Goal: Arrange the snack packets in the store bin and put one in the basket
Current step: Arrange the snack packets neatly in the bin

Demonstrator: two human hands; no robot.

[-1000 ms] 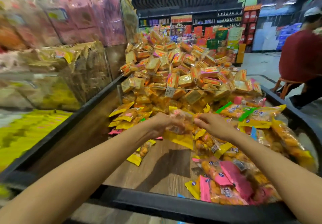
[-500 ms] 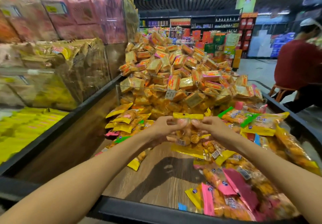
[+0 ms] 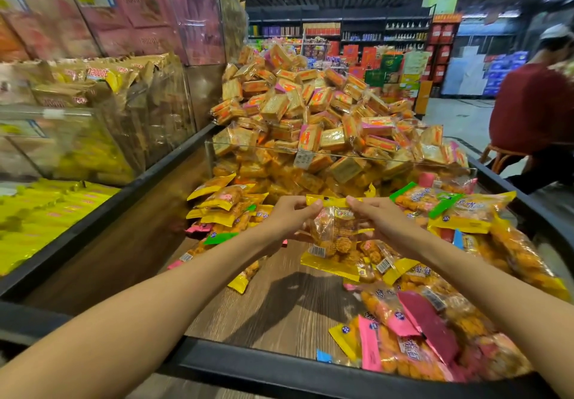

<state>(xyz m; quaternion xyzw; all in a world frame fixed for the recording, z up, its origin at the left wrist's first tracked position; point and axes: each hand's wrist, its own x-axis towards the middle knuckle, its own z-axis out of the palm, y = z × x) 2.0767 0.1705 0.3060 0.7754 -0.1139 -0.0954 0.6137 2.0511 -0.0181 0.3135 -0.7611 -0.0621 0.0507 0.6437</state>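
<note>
Lifted since a moment ago: yellow-edged snack packet (image 3: 334, 231), now between your hands, left hand (image 3: 290, 218) and right hand (image 3: 380, 220) pinching its top seam. Keep it level; lay it on the pile (image 3: 223, 203) left of your hands.

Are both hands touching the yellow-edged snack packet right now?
Touching. The head view shows the left hand and right hand each pinching the top yellow seal of the snack packet, held up above the bin's wooden floor.
</note>
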